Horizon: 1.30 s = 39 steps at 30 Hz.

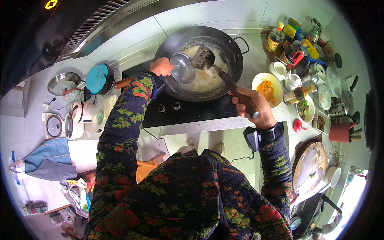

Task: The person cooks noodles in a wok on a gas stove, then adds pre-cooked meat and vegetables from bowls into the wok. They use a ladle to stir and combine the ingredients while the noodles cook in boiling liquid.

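Note:
A large dark wok (234,64) sits on the black cooktop (192,112) with pale, milky liquid (207,82) inside. My left hand (162,66) grips the rim of a clear bowl (182,68), which is over the left part of the wok. In my right hand (255,103) is the brown handle of a wok spatula (203,57). Its dark, wet-looking blade is above the liquid, close to the bowl's right side. Whether the blade touches the bowl, I cannot tell. The wok's wooden handle (123,83) sticks out beneath my left forearm.
Right of the wok stands a bowl of orange food (266,90). Sauce bottles (275,39), white jars (277,70) and a bowl with greens (305,109) crowd the right counter. A round chopping board (310,168) lies nearer. A blue-topped pan (97,78) is at left, below the range hood (99,24).

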Motion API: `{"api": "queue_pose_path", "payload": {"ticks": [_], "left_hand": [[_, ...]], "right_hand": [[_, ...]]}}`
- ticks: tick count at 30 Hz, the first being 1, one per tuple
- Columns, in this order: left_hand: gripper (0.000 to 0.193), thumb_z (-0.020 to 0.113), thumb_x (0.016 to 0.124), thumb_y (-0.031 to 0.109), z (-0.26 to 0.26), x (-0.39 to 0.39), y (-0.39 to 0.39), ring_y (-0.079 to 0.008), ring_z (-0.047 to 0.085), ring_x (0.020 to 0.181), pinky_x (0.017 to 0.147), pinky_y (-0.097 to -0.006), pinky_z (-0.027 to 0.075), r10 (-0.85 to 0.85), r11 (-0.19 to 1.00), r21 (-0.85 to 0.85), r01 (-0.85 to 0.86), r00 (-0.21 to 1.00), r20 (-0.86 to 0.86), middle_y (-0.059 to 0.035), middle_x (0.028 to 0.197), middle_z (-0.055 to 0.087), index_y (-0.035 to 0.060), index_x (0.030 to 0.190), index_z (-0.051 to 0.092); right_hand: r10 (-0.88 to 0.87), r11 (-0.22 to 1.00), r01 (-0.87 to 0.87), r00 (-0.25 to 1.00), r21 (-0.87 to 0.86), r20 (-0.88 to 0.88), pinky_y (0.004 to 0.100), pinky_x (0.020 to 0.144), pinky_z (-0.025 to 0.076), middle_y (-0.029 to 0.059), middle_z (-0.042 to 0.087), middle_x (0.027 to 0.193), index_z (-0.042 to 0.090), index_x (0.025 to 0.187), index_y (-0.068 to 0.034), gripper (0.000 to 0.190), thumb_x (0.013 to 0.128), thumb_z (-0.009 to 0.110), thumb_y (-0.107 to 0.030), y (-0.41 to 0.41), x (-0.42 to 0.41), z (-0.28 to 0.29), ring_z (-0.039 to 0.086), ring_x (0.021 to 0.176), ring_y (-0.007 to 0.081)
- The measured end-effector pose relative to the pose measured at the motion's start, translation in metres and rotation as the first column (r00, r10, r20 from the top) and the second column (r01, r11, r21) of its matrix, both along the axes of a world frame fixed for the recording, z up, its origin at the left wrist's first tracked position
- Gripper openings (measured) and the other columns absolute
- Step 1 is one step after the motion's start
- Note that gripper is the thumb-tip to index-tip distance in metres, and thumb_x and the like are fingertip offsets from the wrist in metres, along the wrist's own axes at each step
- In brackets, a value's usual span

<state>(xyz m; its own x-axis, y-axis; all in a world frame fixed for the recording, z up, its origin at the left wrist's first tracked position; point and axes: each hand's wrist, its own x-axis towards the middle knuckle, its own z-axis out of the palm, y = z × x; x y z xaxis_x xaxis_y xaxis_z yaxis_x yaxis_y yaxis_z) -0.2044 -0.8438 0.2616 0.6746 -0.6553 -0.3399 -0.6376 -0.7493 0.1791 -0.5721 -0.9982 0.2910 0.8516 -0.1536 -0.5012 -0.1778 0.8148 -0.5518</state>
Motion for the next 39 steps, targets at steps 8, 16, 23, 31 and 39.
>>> {"api": "queue_pose_path", "payload": {"ticks": [8, 16, 23, 31, 39], "left_hand": [[0.038, 0.058, 0.080, 0.032, 0.004, 0.006, -0.015, -0.0313, 0.069, 0.072, 0.078, -0.0417, 0.052, 0.001, 0.999, -0.047, -0.001, 1.000, 0.007, -0.0150, 0.067, 0.069, 0.0011, 0.062, 0.070], [0.039, 0.060, 0.082, 0.039, 0.002, 0.010, -0.016, -0.0325, 0.070, 0.087, 0.081, -0.0427, 0.052, -0.034, 0.995, 0.091, 0.036, 0.999, -0.025, -0.0160, 0.079, 0.071, 0.0031, 0.073, 0.073], [0.047, 0.063, 0.084, 0.042, 0.012, 0.003, -0.018, -0.0373, 0.063, 0.109, 0.090, -0.0476, 0.049, 0.001, 0.988, 0.156, -0.011, 0.998, 0.065, -0.0208, 0.116, 0.066, 0.0012, 0.106, 0.070], [0.048, 0.062, 0.085, 0.041, 0.039, -0.008, -0.011, -0.0357, 0.059, 0.115, 0.096, -0.0485, 0.045, 0.042, 0.982, 0.168, -0.084, 0.971, 0.237, -0.0183, 0.121, 0.064, 0.0020, 0.112, 0.068], [0.045, 0.061, 0.083, 0.036, 0.043, -0.016, -0.014, -0.0367, 0.060, 0.113, 0.097, -0.0499, 0.043, -0.009, 0.971, 0.231, -0.068, 0.949, 0.314, -0.0196, 0.119, 0.065, 0.0022, 0.111, 0.068]], "right_hand": [[0.059, 0.878, -0.092, 0.995, -0.469, -0.084, 0.0286, 0.038, 0.041, 0.0070, 0.052, 0.057, 0.054, 0.079, 0.001, 0.025, 0.092, 0.054, -0.020, 0.027, 0.006, 0.012, 0.052, 0.042, 0.0155], [0.057, 0.777, -0.089, 0.996, -0.623, -0.072, 0.0288, 0.036, 0.040, 0.0037, 0.049, 0.057, 0.053, 0.083, 0.000, 0.017, 0.091, 0.054, -0.014, 0.031, 0.005, 0.012, 0.048, 0.040, 0.0129], [0.061, 0.749, -0.091, 0.996, -0.657, -0.068, 0.0268, 0.036, 0.040, 0.0035, 0.049, 0.059, 0.054, 0.085, 0.002, 0.015, 0.091, 0.055, -0.012, 0.024, -0.010, 0.013, 0.048, 0.040, 0.0115], [-0.013, 0.777, 0.003, 1.000, -0.630, -0.011, 0.0260, 0.035, 0.038, 0.0033, 0.052, 0.062, 0.057, 0.091, 0.003, 0.015, 0.091, 0.056, -0.012, 0.021, -0.033, 0.014, 0.047, 0.039, 0.0106], [-0.067, 0.814, 0.071, 0.997, -0.577, 0.028, 0.0261, 0.035, 0.039, 0.0029, 0.052, 0.063, 0.058, 0.096, 0.004, 0.018, 0.090, 0.056, -0.012, 0.020, -0.053, 0.006, 0.047, 0.038, 0.0110]]}}
